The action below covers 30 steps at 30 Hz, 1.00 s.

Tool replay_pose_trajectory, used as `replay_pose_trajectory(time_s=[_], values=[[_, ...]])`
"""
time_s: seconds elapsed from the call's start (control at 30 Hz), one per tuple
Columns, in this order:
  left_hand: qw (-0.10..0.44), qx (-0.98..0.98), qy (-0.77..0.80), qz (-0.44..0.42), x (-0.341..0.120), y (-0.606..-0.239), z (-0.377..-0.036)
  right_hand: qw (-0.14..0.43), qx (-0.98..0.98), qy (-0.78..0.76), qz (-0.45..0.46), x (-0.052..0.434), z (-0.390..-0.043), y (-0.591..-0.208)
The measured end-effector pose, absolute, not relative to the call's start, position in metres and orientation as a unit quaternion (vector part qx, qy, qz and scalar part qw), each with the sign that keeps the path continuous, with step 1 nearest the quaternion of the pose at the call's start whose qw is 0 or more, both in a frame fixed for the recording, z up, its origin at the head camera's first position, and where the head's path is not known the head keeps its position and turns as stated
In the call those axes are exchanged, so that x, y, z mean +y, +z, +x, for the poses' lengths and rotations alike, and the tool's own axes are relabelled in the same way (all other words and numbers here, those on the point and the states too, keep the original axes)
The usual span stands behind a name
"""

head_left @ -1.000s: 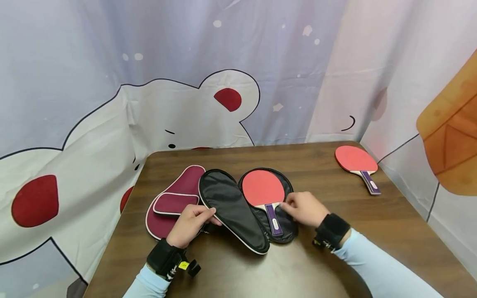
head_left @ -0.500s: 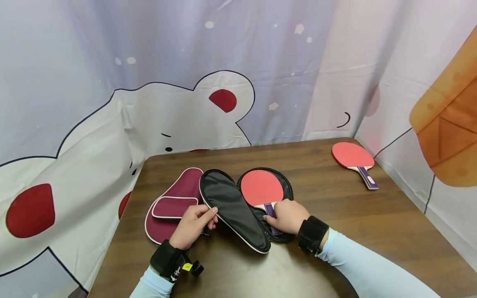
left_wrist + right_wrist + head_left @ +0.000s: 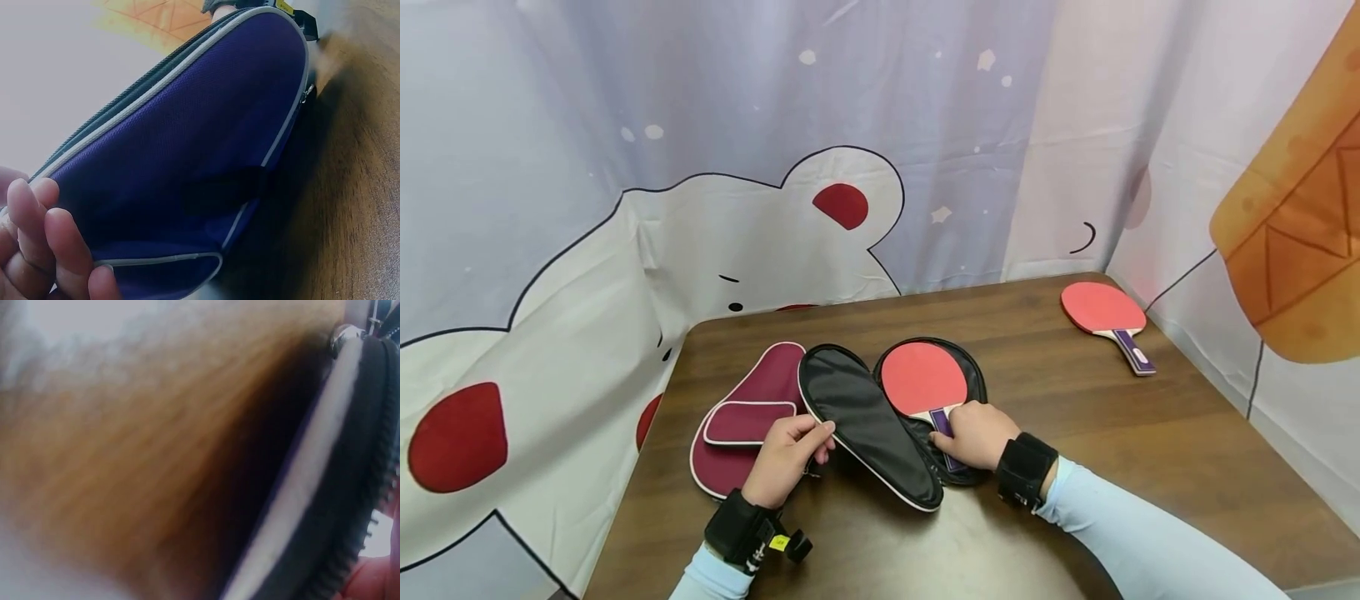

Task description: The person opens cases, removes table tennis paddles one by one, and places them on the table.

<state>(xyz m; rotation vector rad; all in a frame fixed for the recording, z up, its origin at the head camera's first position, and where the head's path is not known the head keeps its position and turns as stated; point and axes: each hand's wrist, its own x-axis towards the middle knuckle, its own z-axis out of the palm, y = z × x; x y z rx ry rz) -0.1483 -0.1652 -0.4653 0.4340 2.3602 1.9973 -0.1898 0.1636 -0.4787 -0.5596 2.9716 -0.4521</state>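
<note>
An open black paddle case (image 3: 967, 377) lies mid-table with a red paddle (image 3: 922, 379) in its right half. My right hand (image 3: 973, 433) lies over the paddle's purple handle (image 3: 942, 419), fingers curled round it. The case's flap (image 3: 857, 417) is folded out to the left, and my left hand (image 3: 790, 446) pinches its edge between thumb and fingers. In the left wrist view the flap's outer side (image 3: 187, 156) looks blue with pale piping, my fingers (image 3: 50, 250) at its lower left. The right wrist view is blurred, showing only the case's zipper edge (image 3: 350, 487) and the wood.
A closed maroon case (image 3: 741, 408) lies left of the black one, partly under the flap. A second red paddle (image 3: 1105, 310) rests at the far right corner of the brown table (image 3: 1075, 433). Printed curtains close in the back and sides.
My right hand slid from the paddle's neck down onto its handle and curled there. The left hand keeps its pinch on the flap. The head view drifted slightly.
</note>
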Motion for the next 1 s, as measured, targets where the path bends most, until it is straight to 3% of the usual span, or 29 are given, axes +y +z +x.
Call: replay_pose_trajectory(time_s=[1.0], values=[[0.005, 0.756, 0.638, 0.145, -0.1688, -0.4638, -0.1472, -0.017, 0.968, -0.155, -0.198, 0.1654, -0.1868, -0.4728]])
